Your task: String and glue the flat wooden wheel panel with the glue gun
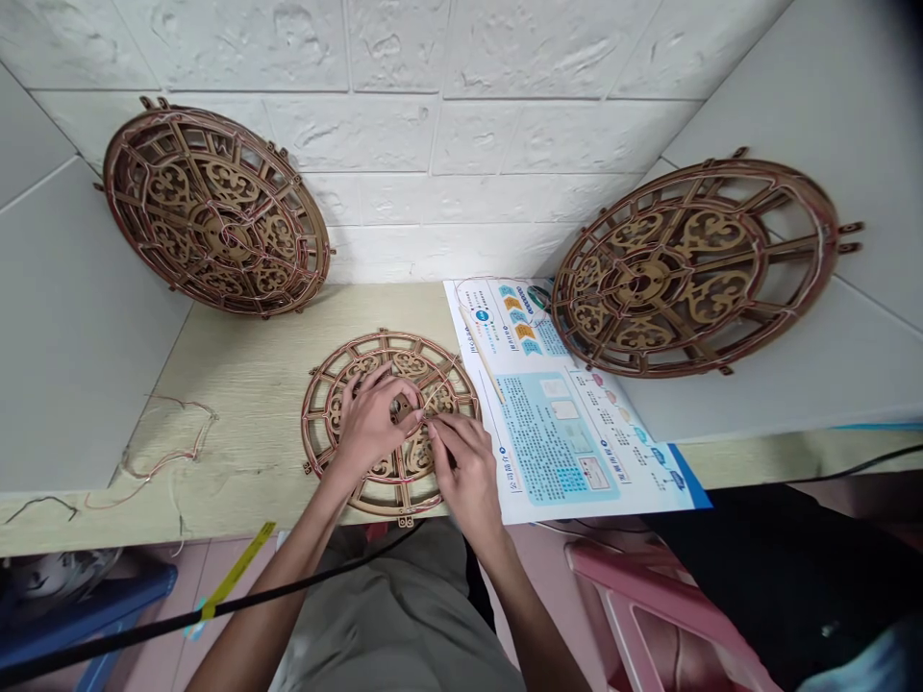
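Note:
A round brown openwork frame (405, 498) with spokes, scroll patterns and thin reddish wires lies flat on the table. My left hand (379, 413) rests over its left and middle part, fingers curled, the thumb and forefinger brought together near the hub. My right hand (467, 471) comes in from the lower right, its thumb and forefinger pinched at the same spot. Between the hands a thin pale strand or stick (434, 395) slants up to the right. What the fingertips grip is too small to make out.
Two similar round frames lean upright, one at the left (216, 216), one at the right (696, 264). A printed sheet (519, 413) bears a thin wooden stick (483, 356). Loose wires (194, 442) lie at the left. A black cable (288, 583) crosses my forearm; a pink stool (649, 586) stands below.

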The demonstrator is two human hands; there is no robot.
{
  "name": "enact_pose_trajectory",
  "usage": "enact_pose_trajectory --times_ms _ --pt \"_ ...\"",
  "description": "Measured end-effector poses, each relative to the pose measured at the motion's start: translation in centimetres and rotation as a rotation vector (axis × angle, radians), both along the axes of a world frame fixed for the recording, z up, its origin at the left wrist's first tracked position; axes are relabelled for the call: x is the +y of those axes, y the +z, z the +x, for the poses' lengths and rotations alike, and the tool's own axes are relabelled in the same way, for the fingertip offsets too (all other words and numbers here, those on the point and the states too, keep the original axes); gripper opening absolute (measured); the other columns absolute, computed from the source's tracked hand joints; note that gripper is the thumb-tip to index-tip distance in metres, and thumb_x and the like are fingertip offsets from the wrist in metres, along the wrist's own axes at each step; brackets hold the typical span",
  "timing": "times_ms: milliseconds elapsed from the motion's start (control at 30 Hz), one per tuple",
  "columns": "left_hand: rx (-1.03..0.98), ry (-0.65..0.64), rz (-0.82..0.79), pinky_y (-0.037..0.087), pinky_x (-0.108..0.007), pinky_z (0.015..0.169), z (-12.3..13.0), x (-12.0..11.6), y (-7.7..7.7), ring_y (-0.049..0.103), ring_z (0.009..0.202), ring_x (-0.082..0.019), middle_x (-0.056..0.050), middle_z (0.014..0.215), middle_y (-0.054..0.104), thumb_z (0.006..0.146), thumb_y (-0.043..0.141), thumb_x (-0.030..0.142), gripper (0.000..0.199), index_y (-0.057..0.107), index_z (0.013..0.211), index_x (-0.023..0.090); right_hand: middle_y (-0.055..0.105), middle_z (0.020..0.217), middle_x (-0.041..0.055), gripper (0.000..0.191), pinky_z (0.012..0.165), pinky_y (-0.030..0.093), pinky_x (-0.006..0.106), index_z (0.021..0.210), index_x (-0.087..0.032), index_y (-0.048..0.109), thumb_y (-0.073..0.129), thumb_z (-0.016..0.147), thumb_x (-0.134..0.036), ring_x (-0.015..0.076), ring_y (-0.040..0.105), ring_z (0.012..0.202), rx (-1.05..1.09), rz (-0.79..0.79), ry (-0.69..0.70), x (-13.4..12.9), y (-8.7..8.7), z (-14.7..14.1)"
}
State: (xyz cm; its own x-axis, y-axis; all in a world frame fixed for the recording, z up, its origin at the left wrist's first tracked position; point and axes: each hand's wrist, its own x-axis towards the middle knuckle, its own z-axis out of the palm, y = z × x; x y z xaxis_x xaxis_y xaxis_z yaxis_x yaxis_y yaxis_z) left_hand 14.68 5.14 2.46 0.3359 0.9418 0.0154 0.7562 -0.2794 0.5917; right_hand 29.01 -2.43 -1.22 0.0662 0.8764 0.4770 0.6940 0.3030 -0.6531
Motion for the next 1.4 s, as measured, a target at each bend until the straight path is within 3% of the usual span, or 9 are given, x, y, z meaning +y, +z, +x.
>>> enact_pose_trajectory --times_ms 500,800,1400 --pt "-0.016 0.0 -0.012 0.013 -0.058 0.125 -0.1 -0.1 0.1 0.039 0.147 -0.028 0.005 0.122 0.071 0.085 0.068 0.022 0.007 0.061 0.086 0.025 0.072 0.11 0.0091 0.027 0.087 0.05 0.042 0.114 -0.018 0.069 0.047 0.102 -0.014 0.026 0.059 0.102 -0.107 0.037 0.019 0.0 -0.5 0.1" --pt "-0.023 -0.13 -0.058 0.003 -0.057 0.127 -1.5 0.0 0.3 0.035 0.149 -0.029 0.003 0.131 0.067 0.084 0.067 0.024 0.01 0.064 0.093 0.026 0.073 0.11 0.0094 0.029 0.085 0.053 0.044 0.114 -0.021 0.072 0.046 0.102 -0.017 0.0265 0.061 0.102 -0.074 0.019 0.007 0.1 -0.6 0.2" --pt "0.003 -0.084 -0.025 0.011 -0.054 0.127 -0.9 -0.3 0.3 0.035 0.15 -0.027 0.002 0.129 0.068 0.081 0.064 0.021 0.007 0.061 0.086 0.025 0.073 0.114 0.0078 0.029 0.086 0.05 0.043 0.117 -0.02 0.07 0.045 0.102 -0.014 0.0255 0.062 0.103 -0.138 0.025 0.063 0.1 -0.6 0.9"
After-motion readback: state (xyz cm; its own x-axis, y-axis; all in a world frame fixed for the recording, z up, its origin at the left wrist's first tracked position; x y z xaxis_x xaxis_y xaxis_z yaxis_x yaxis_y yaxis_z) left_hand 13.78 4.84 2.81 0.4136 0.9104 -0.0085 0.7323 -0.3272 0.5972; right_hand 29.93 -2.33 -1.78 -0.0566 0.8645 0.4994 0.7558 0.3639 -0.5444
